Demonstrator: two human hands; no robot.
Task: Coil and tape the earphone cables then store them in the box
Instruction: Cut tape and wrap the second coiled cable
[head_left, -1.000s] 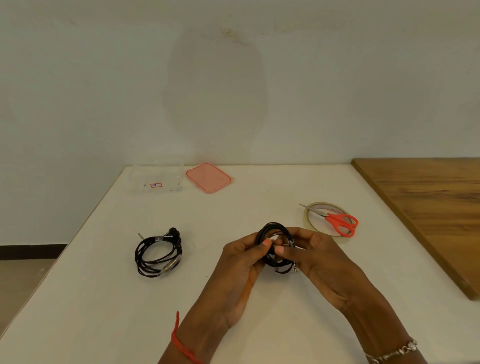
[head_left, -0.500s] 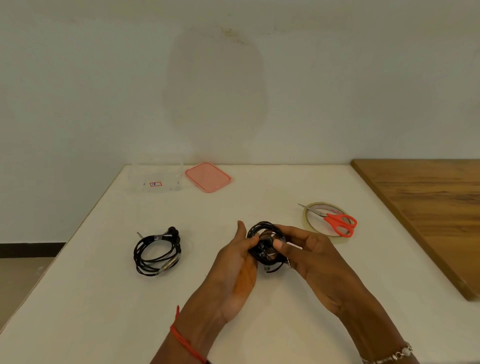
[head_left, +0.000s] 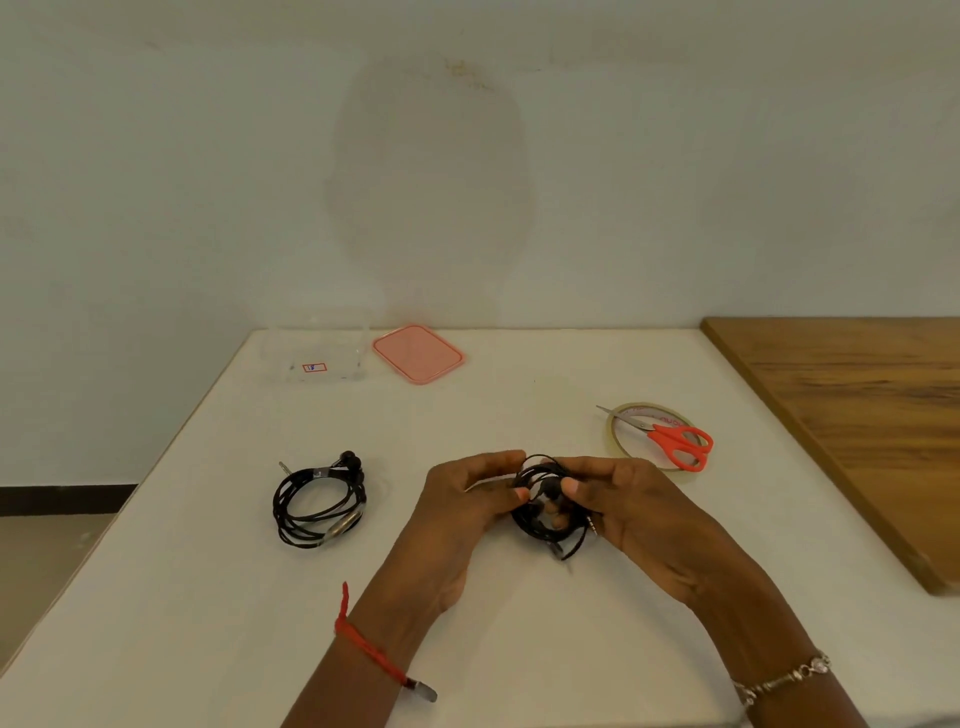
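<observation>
A coil of black earphone cable (head_left: 545, 512) is held just above the white table, at its middle. My left hand (head_left: 470, 506) pinches its left side and my right hand (head_left: 621, 501) pinches its right side, thumb on top; the jack sticks out at the lower right. A second coiled black earphone (head_left: 319, 501) lies on the table to the left, apart from both hands. The clear plastic box (head_left: 317, 356) stands open at the far left, with its pink lid (head_left: 418, 354) lying beside it.
A roll of clear tape (head_left: 631, 415) lies at the right with orange-handled scissors (head_left: 675, 441) resting on it. A wooden board (head_left: 862, 415) adjoins the white table (head_left: 519, 623) on the right. A wall runs along the far edge.
The coil has been turned between my fingers and both hands have shifted their pinch on it. The other earphone, tape, scissors and box have stayed put.
</observation>
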